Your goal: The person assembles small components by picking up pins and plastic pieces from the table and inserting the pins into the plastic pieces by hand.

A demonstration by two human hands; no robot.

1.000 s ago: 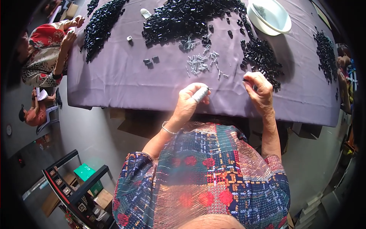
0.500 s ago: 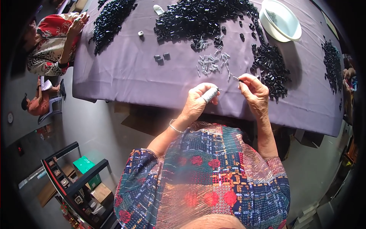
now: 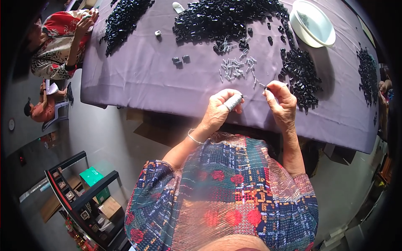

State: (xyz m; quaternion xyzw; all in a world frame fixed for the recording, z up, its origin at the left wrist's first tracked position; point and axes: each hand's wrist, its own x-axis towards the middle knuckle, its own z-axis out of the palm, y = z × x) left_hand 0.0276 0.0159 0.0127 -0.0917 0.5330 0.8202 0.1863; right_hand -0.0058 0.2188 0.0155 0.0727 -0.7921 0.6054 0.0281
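Observation:
My left hand (image 3: pixel 218 109) is closed above the table's near edge. A grey cylinder (image 3: pixel 233 102) lies along its thumb side; I cannot tell whether it wraps the thumb or is gripped. From its end pokes a small thin pin (image 3: pixel 244 96) with a dark part. To the right, my right hand (image 3: pixel 281 100) pinches a small black plastic piece (image 3: pixel 266 88), and a thin light pin (image 3: pixel 261 85) sticks out of it toward the left. Just beyond the hands lies a loose cluster of clear-silver pins (image 3: pixel 231 68). A heap of black plastic pieces (image 3: pixel 302 77) is close by my right hand.
A purple cloth (image 3: pixel 138 83) covers the table. Larger black heaps (image 3: pixel 213 21) spread at the back, with another heap (image 3: pixel 125 23) far left. A white basin (image 3: pixel 307 23) stands back right. Several dark pieces (image 3: pixel 181 60) lie apart. A person (image 3: pixel 63 37) sits at the left edge.
The whole view has shifted slightly, with the table a little further right. Both hands keep nearly the same pose and hold on their small pieces. The person at the left has moved their hands.

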